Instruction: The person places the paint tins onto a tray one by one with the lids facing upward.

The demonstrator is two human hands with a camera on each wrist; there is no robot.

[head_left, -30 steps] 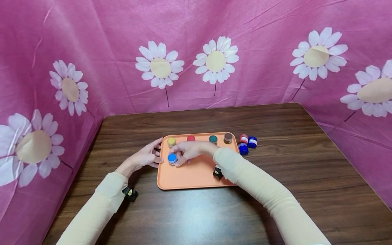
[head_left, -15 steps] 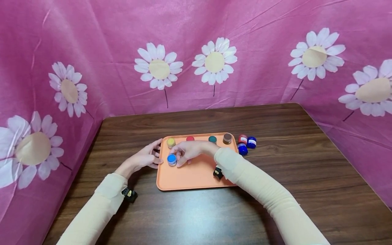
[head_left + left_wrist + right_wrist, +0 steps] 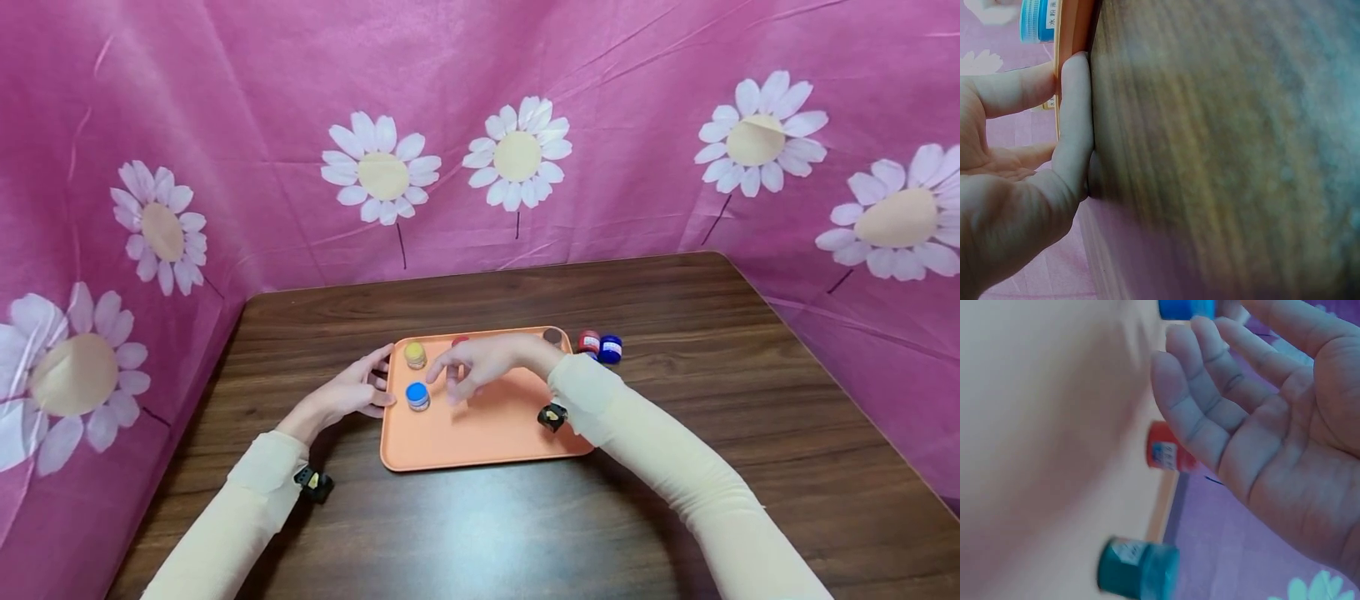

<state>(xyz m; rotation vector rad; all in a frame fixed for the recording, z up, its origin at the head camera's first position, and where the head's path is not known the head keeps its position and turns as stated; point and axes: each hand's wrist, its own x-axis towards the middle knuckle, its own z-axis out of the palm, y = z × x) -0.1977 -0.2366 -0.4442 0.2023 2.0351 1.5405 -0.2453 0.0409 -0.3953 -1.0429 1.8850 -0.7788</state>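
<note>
My right hand (image 3: pixel 483 367) hovers over the orange tray (image 3: pixel 457 442) with its fingers loosely bent and nothing held. Just left of its fingertips stands an upright blue paint jar (image 3: pixel 417 397). Behind that jar is a yellow-lidded one (image 3: pixel 415 356). In the right wrist view a red paint jar (image 3: pixel 1161 447) and a green paint jar (image 3: pixel 1138 569) stand beyond the palm; in the head view the hand covers the green one. Along the tray's left rim lies my left hand (image 3: pixel 348 393), its extended fingers touching the edge, as the left wrist view shows up close.
A brown-lidded jar (image 3: pixel 552 337) sits in the tray's back right corner. Outside the tray to the right are a red jar (image 3: pixel 589 341) and a dark blue jar (image 3: pixel 611 349), with another blue one mostly hidden by my sleeve. A pink flowered cloth (image 3: pixel 450 50) surrounds the wooden table (image 3: pixel 480 533).
My right hand has let go of the blue paint jar and moved a little to the right, its fingers apart from it. My left hand stays at the tray's rim.
</note>
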